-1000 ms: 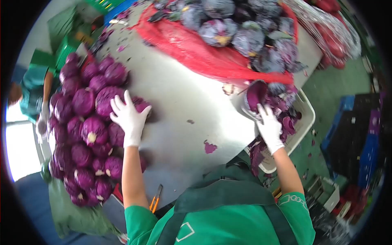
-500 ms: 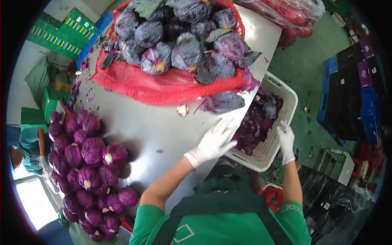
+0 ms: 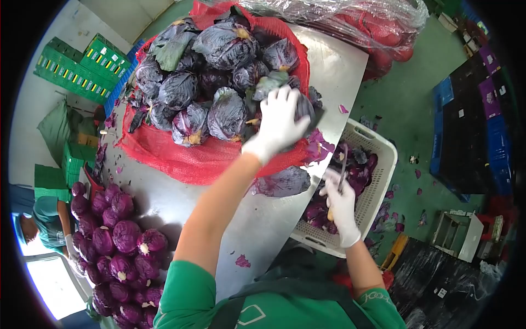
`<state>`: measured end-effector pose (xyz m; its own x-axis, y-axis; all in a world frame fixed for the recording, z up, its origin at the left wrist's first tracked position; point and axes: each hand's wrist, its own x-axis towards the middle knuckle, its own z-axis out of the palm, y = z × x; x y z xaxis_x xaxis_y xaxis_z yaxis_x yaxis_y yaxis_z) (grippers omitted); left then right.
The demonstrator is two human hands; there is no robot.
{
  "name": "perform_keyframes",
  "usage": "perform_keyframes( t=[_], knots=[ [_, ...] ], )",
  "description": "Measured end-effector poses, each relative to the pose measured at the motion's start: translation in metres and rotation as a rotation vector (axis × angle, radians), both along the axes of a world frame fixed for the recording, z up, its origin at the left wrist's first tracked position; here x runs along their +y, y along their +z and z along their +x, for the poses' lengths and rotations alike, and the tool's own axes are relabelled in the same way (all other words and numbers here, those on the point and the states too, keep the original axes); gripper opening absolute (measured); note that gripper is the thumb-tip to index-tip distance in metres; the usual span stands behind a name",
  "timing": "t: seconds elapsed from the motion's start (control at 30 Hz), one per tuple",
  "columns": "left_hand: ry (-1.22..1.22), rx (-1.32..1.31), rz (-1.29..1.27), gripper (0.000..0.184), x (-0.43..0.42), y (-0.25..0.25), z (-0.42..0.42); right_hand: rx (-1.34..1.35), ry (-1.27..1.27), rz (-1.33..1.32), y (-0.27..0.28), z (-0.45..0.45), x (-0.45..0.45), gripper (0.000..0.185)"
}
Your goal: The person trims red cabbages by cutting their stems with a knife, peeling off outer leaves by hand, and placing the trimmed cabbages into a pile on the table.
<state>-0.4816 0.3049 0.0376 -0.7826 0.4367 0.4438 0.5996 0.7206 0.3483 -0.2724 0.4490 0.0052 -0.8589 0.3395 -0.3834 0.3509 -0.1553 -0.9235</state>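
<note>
My left hand (image 3: 279, 120), in a white glove, reaches over the right side of a red mesh bag (image 3: 164, 156) full of dark-leaved red cabbages (image 3: 226, 113). Its fingers are spread against a cabbage (image 3: 304, 111) there, partly covering it. Over the white crate (image 3: 383, 189), my gloved right hand (image 3: 342, 208) is closed around a knife (image 3: 343, 167) with its thin blade pointing up and a yellowish handle end below. Purple leaf trimmings (image 3: 364, 178) lie in the crate. A loose outer leaf (image 3: 282, 182) rests on the table beside the bag.
Peeled red cabbages (image 3: 126, 236) are heaped on the left of the metal table (image 3: 241, 227). A person (image 3: 52, 222) stands beyond that heap. Plastic-wrapped red sacks (image 3: 383, 33) are at the back. Dark and blue crates (image 3: 466, 126) stand on the right, with leaf scraps on the floor.
My left hand has moved from the table edge up to the cabbages in the bag. My right hand has moved left over the crate, and the knife now shows. The view has shifted.
</note>
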Motion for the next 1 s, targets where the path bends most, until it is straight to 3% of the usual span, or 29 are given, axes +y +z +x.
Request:
perform_keyframes(
  t=[0.07, 0.17, 0.23, 0.27, 0.37, 0.5, 0.53, 0.57, 0.63, 0.67, 0.77, 0.8, 0.83, 0.9, 0.93, 1.0],
  knots=[
    [-0.036, 0.003, 0.081, 0.072, -0.016, 0.002, 0.059, 0.03, -0.026, -0.051, 0.001, -0.025, 0.002, 0.034],
    [0.248, -0.262, 0.217, 0.092, -0.036, -0.013, 0.093, 0.039, 0.066, -0.068, -0.012, -0.064, 0.006, 0.043],
    [0.043, -0.642, 0.474, 0.111, -0.053, -0.031, 0.093, -0.139, 0.137, 0.051, -0.009, -0.08, -0.005, 0.043],
    [-0.051, -0.705, 0.53, 0.115, -0.062, -0.035, 0.09, -0.262, 0.153, 0.098, -0.001, -0.088, -0.012, 0.044],
    [-0.147, -0.98, 0.691, 0.122, -0.076, -0.008, 0.092, -0.017, 0.18, 0.15, -0.004, -0.086, -0.019, 0.049],
    [-0.047, -0.854, 0.917, 0.104, -0.085, 0.012, 0.127, 0.277, 0.342, 0.267, 0.028, -0.066, -0.027, 0.064],
    [0.052, -0.951, 1.002, 0.101, -0.09, 0.025, 0.138, 0.384, 0.464, 0.327, 0.055, -0.057, -0.03, 0.079],
    [0.111, -1.019, 1.06, 0.094, -0.097, 0.03, 0.15, 0.46, 0.613, 0.47, 0.066, -0.05, -0.033, 0.096],
    [0.207, -1.123, 1.16, 0.078, -0.111, 0.037, 0.178, 0.522, 0.752, 0.856, 0.081, -0.031, -0.046, 0.112],
    [0.232, -1.17, 1.205, 0.072, -0.118, 0.041, 0.192, 0.46, 0.811, 0.893, 0.086, -0.022, -0.055, 0.118],
    [0.233, -1.282, 1.346, 0.062, -0.146, 0.051, 0.239, 0.311, 0.864, 0.596, 0.063, 0.004, -0.068, 0.114],
    [0.188, -1.243, 1.251, 0.067, -0.159, 0.04, 0.255, 0.318, 0.861, 0.567, 0.044, 0.014, -0.07, 0.111],
    [0.137, -1.198, 1.156, 0.071, -0.169, 0.028, 0.267, 0.311, 0.831, 0.341, 0.02, 0.025, -0.074, 0.108],
    [0.169, -1.19, 1.102, 0.077, -0.172, 0.028, 0.288, 0.235, 0.843, 0.159, 0.01, 0.042, -0.086, 0.106],
    [0.189, -1.187, 1.076, 0.08, -0.174, 0.027, 0.298, 0.275, 0.845, 0.129, 0.012, 0.048, -0.093, 0.089],
    [0.234, -1.104, 1.01, 0.083, -0.178, 0.015, 0.312, 0.344, 0.845, 0.248, -0.003, 0.053, -0.098, 0.076]
  ],
)
